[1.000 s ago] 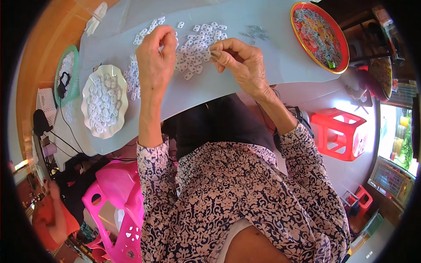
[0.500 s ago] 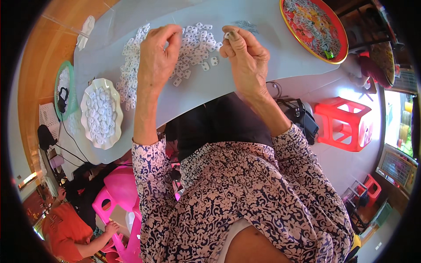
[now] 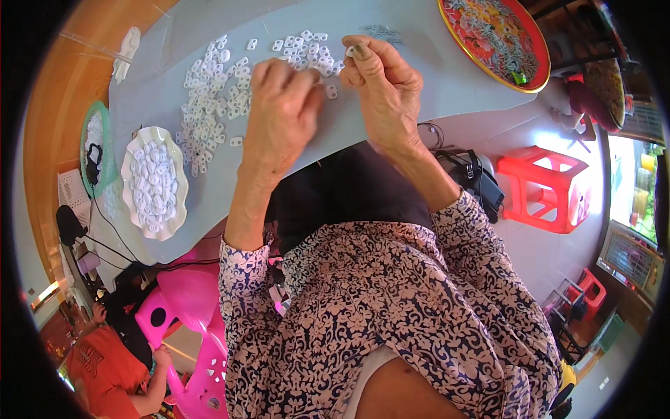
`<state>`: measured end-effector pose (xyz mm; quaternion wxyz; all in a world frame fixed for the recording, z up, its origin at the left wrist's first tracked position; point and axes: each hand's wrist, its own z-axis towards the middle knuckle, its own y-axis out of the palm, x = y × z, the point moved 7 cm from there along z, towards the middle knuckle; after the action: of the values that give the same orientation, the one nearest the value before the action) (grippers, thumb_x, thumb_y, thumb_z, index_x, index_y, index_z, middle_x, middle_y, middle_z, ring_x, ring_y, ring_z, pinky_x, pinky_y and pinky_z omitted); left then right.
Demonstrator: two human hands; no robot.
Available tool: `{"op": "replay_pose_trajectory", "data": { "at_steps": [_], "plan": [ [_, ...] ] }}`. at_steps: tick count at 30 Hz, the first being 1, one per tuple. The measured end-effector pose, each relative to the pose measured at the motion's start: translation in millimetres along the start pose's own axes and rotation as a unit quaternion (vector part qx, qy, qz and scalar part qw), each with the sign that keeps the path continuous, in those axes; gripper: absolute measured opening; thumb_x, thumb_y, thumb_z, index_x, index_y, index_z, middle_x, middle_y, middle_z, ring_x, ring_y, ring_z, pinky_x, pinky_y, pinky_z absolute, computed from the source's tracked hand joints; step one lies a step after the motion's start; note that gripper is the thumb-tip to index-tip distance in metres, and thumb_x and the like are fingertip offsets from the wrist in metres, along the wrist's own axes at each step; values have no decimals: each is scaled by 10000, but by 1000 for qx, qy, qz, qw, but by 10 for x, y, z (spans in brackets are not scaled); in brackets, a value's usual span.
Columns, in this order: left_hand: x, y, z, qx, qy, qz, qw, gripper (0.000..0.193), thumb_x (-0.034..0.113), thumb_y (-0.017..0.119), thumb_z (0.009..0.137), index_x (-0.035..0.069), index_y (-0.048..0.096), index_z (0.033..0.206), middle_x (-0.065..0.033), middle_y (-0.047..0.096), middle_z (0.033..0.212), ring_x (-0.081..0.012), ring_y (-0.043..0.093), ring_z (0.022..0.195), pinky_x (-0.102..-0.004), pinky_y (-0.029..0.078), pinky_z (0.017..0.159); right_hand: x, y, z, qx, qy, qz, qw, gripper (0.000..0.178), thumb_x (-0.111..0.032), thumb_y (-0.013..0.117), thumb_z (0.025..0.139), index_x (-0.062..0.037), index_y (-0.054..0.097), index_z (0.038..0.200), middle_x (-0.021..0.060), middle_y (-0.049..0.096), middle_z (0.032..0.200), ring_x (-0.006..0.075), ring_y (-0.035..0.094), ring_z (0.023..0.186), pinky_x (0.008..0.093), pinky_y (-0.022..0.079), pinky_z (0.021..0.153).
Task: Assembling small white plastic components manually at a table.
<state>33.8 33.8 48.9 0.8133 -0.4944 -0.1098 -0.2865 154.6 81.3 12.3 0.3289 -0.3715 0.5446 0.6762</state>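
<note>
Between the thumb and fingers of my right hand (image 3: 385,94), a small white plastic piece (image 3: 351,52) is pinched, mostly covered by the fingertips. My left hand (image 3: 283,119) hovers over the table just left of it, its fingers curled and smeared by motion; whether they hold anything is not visible. Loose white plastic pieces with holes (image 3: 202,119) are spread under and left of my left hand. More of these pieces lie beyond both hands. A small patch of thin grey metal pieces (image 3: 382,33) rests past my right hand.
A scalloped white dish (image 3: 180,202) full of white pieces stands on the grey table (image 3: 279,15) at left. A red round tray (image 3: 541,78) of thin grey metal pieces sits at far right. Red stool (image 3: 541,188) right; pink chair (image 3: 185,293) and a person in orange (image 3: 105,370) lower left.
My left hand has moved right and slightly down, toward my right hand, uncovering white pieces. My right hand keeps its pinch on the white piece. The view has shifted slightly.
</note>
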Motion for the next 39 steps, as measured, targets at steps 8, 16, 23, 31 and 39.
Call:
{"op": "replay_pose_trajectory", "data": {
  "at_steps": [8, 16, 23, 31, 39],
  "plan": [
    [-136, 91, 128, 36, 5, -1, 999, 144, -5, 609, 748, 39, 599, 884, -109, 514, 815, -315, 460, 888, -400, 410, 815, -149, -168, -56, -14, -37, -172, 984, 203, -122, 563, 921, 51, 624, 1007, 7, 512, 688, 85, 442, 617, 221, 390, 593],
    [-178, 229, 176, 17, -7, 17, 1000, 191, -23, 629, 721, 64, 593, 887, -99, 503, 882, -331, 442, 906, -418, 406, 810, -162, -118, -90, -45, -24, -201, 978, 148, -103, 579, 906, 14, 648, 964, -34, 523, 664, 26, 422, 586, 172, 356, 505],
    [-181, 50, 159, 26, -17, 31, 999, 160, -24, 591, 752, 57, 582, 890, -106, 523, 861, -324, 464, 913, -402, 415, 806, -146, -118, -94, -51, -21, -206, 977, 146, -113, 574, 910, -4, 653, 967, -35, 537, 682, 20, 412, 582, 177, 345, 491],
    [-38, -23, -97, 58, -127, -230, 963, 94, 44, 557, 834, 5, 582, 915, -115, 612, 798, -215, 591, 693, -319, 477, 636, -166, -42, -68, -90, -64, -267, 957, 116, -78, 602, 887, 2, 651, 956, -34, 560, 707, 35, 444, 616, 193, 374, 541],
    [-25, 90, -279, 91, -195, -342, 915, 153, 132, 557, 868, -20, 561, 887, -86, 555, 701, -156, 529, 624, -278, 435, 572, -101, 63, -144, -127, 12, -214, 968, 96, -47, 630, 857, 2, 659, 934, -2, 613, 792, 45, 497, 667, 190, 420, 596]
  ]
}}
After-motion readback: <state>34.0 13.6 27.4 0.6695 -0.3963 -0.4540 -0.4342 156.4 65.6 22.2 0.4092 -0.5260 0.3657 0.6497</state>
